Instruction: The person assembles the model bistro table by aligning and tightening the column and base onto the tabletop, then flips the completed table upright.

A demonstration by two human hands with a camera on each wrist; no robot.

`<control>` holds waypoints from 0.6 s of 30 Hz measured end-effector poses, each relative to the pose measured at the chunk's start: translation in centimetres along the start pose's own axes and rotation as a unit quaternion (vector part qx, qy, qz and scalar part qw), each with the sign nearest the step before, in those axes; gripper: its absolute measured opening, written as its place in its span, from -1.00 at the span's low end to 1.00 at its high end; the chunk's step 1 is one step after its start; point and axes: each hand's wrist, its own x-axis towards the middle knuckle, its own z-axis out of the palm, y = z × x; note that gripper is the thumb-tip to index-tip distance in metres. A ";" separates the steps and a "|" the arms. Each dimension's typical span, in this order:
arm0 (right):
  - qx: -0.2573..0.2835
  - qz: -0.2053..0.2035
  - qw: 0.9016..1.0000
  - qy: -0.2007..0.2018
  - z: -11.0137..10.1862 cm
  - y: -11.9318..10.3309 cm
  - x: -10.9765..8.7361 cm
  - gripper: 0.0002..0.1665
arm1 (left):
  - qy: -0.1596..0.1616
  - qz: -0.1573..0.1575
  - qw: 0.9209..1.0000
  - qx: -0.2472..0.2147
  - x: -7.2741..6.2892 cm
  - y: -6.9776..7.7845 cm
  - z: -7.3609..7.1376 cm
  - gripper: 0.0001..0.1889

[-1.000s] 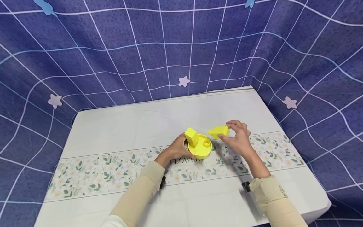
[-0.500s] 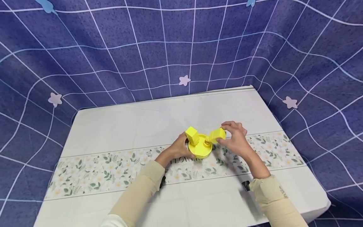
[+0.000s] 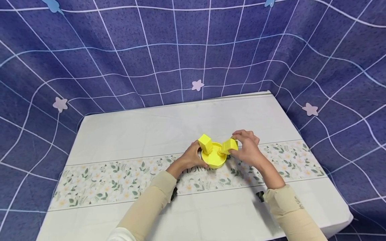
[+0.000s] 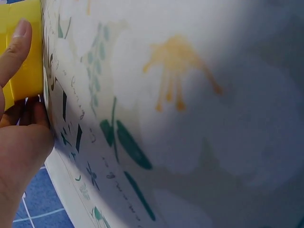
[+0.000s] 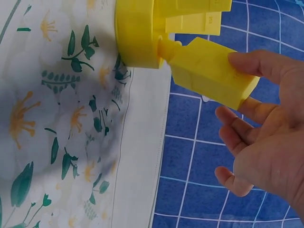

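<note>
A round yellow base (image 3: 214, 163) with a raised rim stands on the table's printed strip. My left hand (image 3: 189, 157) grips its left side, thumb against the wall in the left wrist view, where the base (image 4: 29, 71) fills the corner. A square yellow block (image 3: 205, 143) stands up from the base's left part. My right hand (image 3: 249, 149) pinches a second yellow block with a narrow neck (image 5: 211, 71) by its wide end, thumb on one side and index finger on the other. This block tilts outward, its neck down at the base's right part, where the ring-shaped socket is now hidden.
A white tablecloth (image 3: 135, 134) with a floral strip (image 3: 117, 182) covers the table. Blue gridded curtain (image 3: 163, 57) hangs close behind and at both sides. Small black objects (image 3: 260, 196) show by both sleeves.
My right hand has moved left and slightly down, bringing the necked block from beside the base to the ring socket. The block has tipped more upright. My left hand keeps its hold on the base.
</note>
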 end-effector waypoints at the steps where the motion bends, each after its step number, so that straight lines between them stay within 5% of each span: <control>1: -0.003 -0.002 1.000 0.000 0.0 0.0 0.0 -0.52 | -0.001 0.002 1.000 0.002 0.0 0.0 0.0 -0.08; 18: -0.024 -0.034 0.999 -0.018 0.9 -1.0 0.9 -0.53 | -0.008 0.008 1.000 0.025 0.1 0.1 -0.2 -0.12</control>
